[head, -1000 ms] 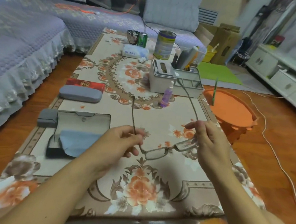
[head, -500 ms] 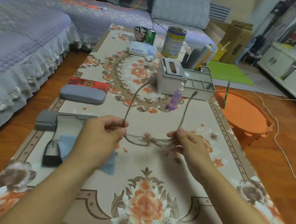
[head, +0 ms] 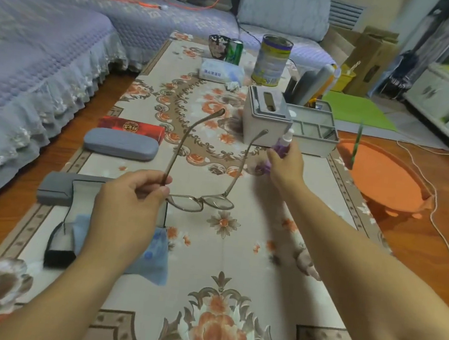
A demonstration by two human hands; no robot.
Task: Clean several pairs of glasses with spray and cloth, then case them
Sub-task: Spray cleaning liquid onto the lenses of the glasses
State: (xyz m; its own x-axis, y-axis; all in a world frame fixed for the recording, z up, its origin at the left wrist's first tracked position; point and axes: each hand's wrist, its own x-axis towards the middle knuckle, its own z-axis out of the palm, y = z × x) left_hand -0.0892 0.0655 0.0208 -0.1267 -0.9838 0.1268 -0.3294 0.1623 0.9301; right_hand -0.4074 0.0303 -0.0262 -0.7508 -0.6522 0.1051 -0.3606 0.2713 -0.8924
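A long surface (head: 237,253) covered in a floral cloth runs away from the viewer, with a quilted sofa (head: 37,56) along its left side. Near the far end stand a tall tin (head: 273,60), a grey tissue box (head: 266,119) and, touching its right side, a grey divided organiser tray (head: 314,134); its front compartments look bare, while dark and pale upright items stand just behind it, too blurred to name.

On the near left lies an open grey glasses case (head: 59,189) with a pale lining, and a blue cloth (head: 155,253) spills from it onto the surface. Further back sits a closed grey case (head: 120,144), touching a red box (head: 131,129) behind it.

The left hand (head: 129,204) holds the glasses (head: 201,202) above the surface, fingers (head: 158,189) pinched closed on the left hinge end of the frame. The lenses hang just right of those fingers, and both temple arms are unfolded, pointing away toward the tissue box.

The right hand (head: 286,166) is stretched out well apart from the glasses, its fingers curled around a small purple spray bottle (head: 283,145) just in front of the organiser tray; whether the bottle is lifted off the surface cannot be told.
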